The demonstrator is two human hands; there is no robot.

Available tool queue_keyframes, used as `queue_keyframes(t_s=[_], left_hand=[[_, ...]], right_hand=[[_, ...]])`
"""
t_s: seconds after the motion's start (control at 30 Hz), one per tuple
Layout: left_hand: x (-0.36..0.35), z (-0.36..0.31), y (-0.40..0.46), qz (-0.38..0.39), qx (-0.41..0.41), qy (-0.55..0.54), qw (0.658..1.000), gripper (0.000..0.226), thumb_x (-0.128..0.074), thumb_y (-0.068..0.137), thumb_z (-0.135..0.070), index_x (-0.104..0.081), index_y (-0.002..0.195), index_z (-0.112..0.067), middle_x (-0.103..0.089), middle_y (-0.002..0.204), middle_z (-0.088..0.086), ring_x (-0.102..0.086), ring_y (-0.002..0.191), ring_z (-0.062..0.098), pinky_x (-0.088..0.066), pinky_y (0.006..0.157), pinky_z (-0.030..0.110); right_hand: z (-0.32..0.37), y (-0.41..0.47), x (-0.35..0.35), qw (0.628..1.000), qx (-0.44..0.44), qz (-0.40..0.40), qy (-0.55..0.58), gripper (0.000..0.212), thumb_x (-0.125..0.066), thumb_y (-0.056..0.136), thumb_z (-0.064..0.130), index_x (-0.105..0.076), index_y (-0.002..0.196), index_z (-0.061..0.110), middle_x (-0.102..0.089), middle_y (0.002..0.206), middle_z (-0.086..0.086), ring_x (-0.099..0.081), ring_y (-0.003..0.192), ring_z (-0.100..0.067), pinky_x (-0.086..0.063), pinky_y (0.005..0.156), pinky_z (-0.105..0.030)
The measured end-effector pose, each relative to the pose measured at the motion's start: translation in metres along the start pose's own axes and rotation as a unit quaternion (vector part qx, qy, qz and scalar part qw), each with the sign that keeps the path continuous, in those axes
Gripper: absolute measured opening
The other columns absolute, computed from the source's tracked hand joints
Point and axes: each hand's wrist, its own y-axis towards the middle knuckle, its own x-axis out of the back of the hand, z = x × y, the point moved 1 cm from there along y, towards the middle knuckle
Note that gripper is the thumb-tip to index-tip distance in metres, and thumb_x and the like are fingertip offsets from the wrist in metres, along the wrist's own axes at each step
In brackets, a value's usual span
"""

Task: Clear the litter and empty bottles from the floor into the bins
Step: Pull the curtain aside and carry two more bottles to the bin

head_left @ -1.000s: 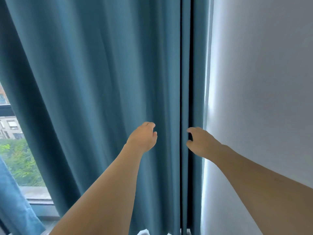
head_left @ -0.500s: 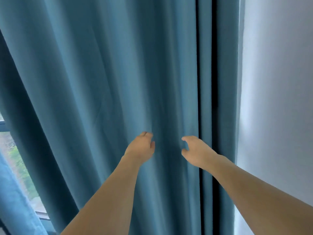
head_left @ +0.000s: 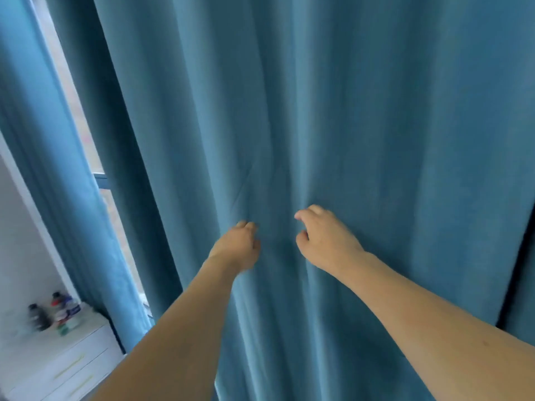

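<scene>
head view was filled mostly by a teal curtain [head_left: 347, 125], hung in long folds across nearly the whole frame. at its left edge a narrow strip of window [head_left: 95, 157] was seen, with a second curtain panel [head_left: 37, 140] beyond it. a white drawer unit [head_left: 58, 363] was seen at the lower left, blurred, and on its top a few small bottles [head_left: 58, 311] were stood close together; whether they were empty could not be told. both arms were stretched forward to the curtain. the left hand [head_left: 237, 244] was closed on a fold of the cloth, creases being drawn toward its fingers. the right hand [head_left: 324, 238] was held just beside it with fingers curled at the fabric; it appeared to be pinching the cloth, though the grip itself was hidden.

no floor, no litter and no bins were shown, so the task's things could not be placed from this view. nothing of the clearing could be judged as done; the collecting of litter and bottles and the filling of the bins were judged to be wholly left. no container apart from the drawer unit was seen, and its drawers were shut, their contents hidden.
</scene>
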Motion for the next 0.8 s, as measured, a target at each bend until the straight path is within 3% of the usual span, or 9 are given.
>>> queue_keyframes(t_s=[0.17, 0.33, 0.8], left_hand=[[0.031, 0.098, -0.003, -0.035, 0.075, 0.024, 0.996, 0.043, -0.038, 0.099, -0.029, -0.043, 0.140, -0.017, -0.044, 0.143, -0.001, -0.049, 0.123, 0.025, -0.046, 0.093, 0.038], [0.063, 0.190, -0.037, -0.070, 0.159, 0.035, 0.984, 0.040, -0.040, 0.098, -0.026, -0.047, 0.136, -0.015, -0.046, 0.141, -0.001, -0.048, 0.123, 0.025, -0.044, 0.095, 0.037], [0.093, 0.429, -0.140, -0.077, 0.389, 0.102, 0.913, 0.035, -0.042, 0.097, -0.025, -0.051, 0.128, -0.011, -0.051, 0.133, 0.008, -0.051, 0.118, 0.028, -0.044, 0.099, 0.042]], right_hand=[[0.087, 0.058, -0.034, 0.990, 0.133, 0.013, 0.045, 0.044, -0.040, 0.093, 0.016, -0.044, 0.137, 0.019, -0.043, 0.139, 0.005, -0.040, 0.127, -0.018, -0.038, 0.099, -0.032], [0.169, 0.103, -0.085, 0.977, 0.183, 0.075, 0.078, 0.048, -0.038, 0.094, 0.018, -0.037, 0.142, 0.019, -0.037, 0.146, 0.005, -0.036, 0.132, -0.019, -0.037, 0.105, -0.034], [0.373, 0.177, -0.271, 0.905, 0.328, 0.209, 0.170, 0.050, -0.043, 0.094, 0.018, -0.035, 0.144, 0.020, -0.035, 0.148, 0.004, -0.040, 0.131, -0.021, -0.042, 0.099, -0.034]])
